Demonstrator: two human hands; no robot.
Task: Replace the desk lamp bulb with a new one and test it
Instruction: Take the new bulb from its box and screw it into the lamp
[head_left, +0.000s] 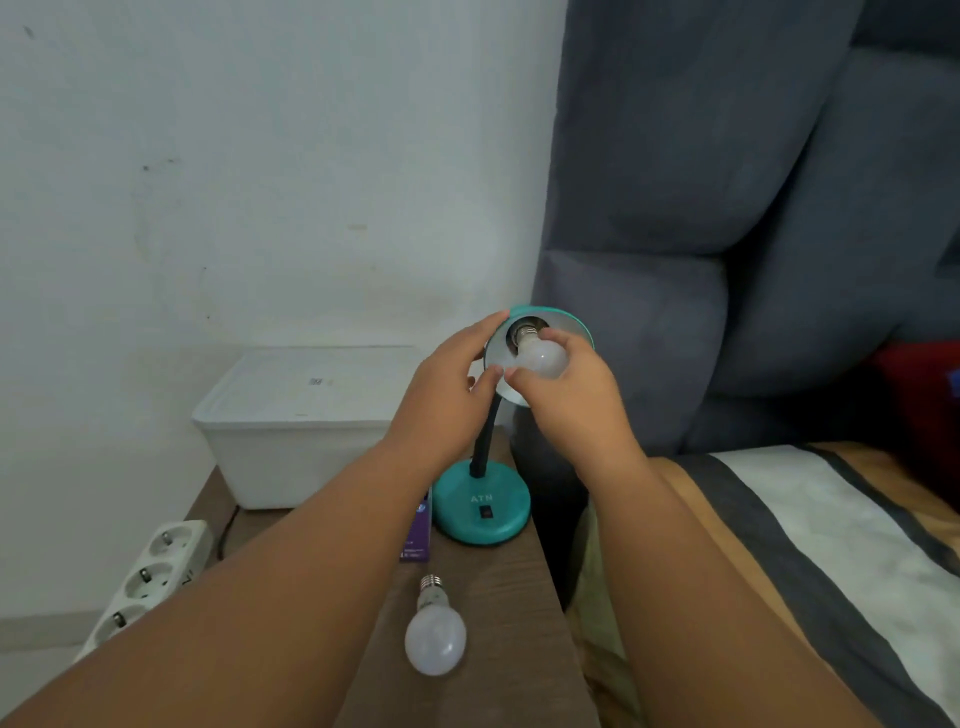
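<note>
A teal desk lamp stands on a wooden bedside table, its round base (483, 512) bearing a black switch and its black gooseneck rising to the shade (574, 325), which is tilted toward me. My left hand (447, 395) grips the left rim of the shade. My right hand (566, 395) is closed around a white bulb (540, 358) whose metal screw base sits at the socket inside the shade. A second white bulb (435, 636) lies loose on the table (519, 597), in front of the lamp base.
A purple bulb box (418, 540) lies left of the lamp base, partly under my left forearm. A white lidded bin (291, 415) stands at the back of the table. A white power strip (150, 577) hangs off the left. A grey headboard (727, 234) and bed (831, 545) lie to the right.
</note>
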